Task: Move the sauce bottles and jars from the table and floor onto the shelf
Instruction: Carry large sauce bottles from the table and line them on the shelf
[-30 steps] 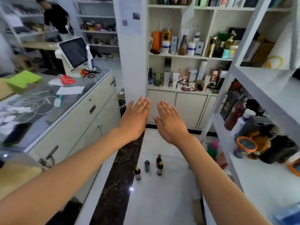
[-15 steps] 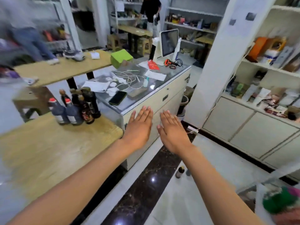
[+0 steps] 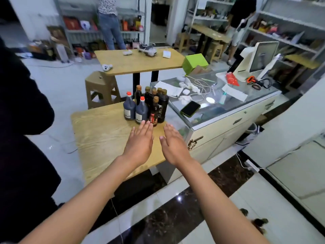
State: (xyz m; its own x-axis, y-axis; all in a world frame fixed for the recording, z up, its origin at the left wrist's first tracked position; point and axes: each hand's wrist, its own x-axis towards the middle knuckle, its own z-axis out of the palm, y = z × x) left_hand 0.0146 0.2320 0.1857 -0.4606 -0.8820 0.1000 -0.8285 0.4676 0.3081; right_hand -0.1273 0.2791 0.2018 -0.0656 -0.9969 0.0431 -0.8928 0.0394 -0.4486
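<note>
The sauce bottles (image 3: 146,105) stand packed together, upright, at the far end of the wooden counter (image 3: 103,138), right beside the glass display case (image 3: 223,104). They are dark and look full, so I expect real weight in each one. The two squat jugs with red caps (image 3: 135,110) are likely plastic and sturdy. The taller bottles with brown caps (image 3: 155,104) may be glass, so smooth and apt to break if knocked over. I would take a tall one round the body just under the shoulder, not by the cap, and lift straight up, since its neighbours touch it and could topple. The jugs need a wide grip round the belly.

My left hand (image 3: 139,140) and right hand (image 3: 173,144) reach out side by side over the counter, palms down, fingers straight and relaxed, holding nothing. My left fingertips (image 3: 146,123) sit just short of the nearest bottle; I cannot tell whether they touch it.
</note>
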